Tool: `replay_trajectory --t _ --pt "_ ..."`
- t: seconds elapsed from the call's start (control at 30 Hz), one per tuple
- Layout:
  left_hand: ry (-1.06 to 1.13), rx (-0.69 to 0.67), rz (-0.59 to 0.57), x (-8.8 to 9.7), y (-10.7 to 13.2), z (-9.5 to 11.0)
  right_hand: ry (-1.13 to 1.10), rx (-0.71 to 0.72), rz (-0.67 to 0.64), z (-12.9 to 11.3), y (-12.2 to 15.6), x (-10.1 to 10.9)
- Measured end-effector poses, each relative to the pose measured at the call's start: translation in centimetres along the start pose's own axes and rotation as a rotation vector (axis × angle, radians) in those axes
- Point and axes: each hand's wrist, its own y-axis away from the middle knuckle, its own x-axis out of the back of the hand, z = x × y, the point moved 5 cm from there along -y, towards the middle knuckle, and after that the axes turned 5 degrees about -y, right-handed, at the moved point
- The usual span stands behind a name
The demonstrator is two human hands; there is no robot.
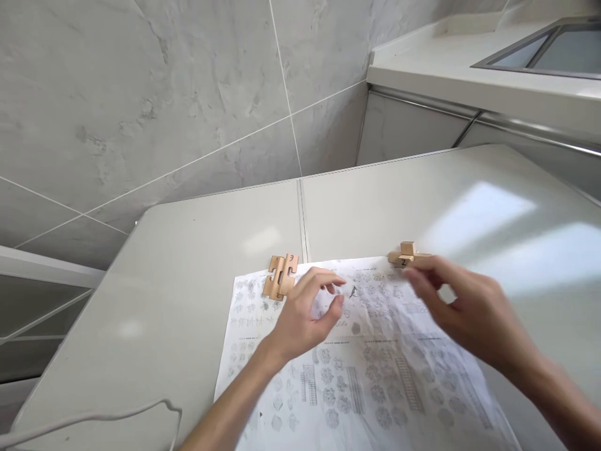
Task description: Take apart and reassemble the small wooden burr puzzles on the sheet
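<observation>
A printed sheet [357,376] covered with small diagrams lies on the pale table [197,250]. A flat wooden puzzle piece with notches [280,276] rests on the sheet's upper left corner. A second wooden piece with a raised block [407,255] sits at the sheet's upper right edge. My left hand [305,316] hovers over the sheet just right of the notched piece, fingers curled and apart, holding nothing. My right hand [457,307] reaches toward the second piece, its fingertips right beside it, blurred by motion.
A white cable [94,418] runs across the table's near left corner. Grey tiled wall [164,94] stands behind the table. A counter with a sink [544,53] is at the upper right.
</observation>
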Motion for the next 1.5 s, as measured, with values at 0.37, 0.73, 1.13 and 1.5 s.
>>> replay_trajectory --t 0.37,0.73,1.13,1.5 --pt "-0.442 -0.039 -0.224 7.7 -0.1 -5.7 -0.256 0.143 -0.494 -1.7 -0.4 -8.8" --pt "-0.488 -0.149 -0.297 7.5 -1.6 -7.6 -0.387 0.037 -0.481 -0.4 0.0 -9.4" --pt "-0.534 -0.259 -0.116 7.5 -1.7 -6.6 -0.42 -0.013 -0.49 -0.1 -0.2 -9.5" --pt "-0.254 -0.515 -0.115 0.8 -2.8 1.4 -0.799 -0.241 -0.634 -0.5 0.2 -8.9"
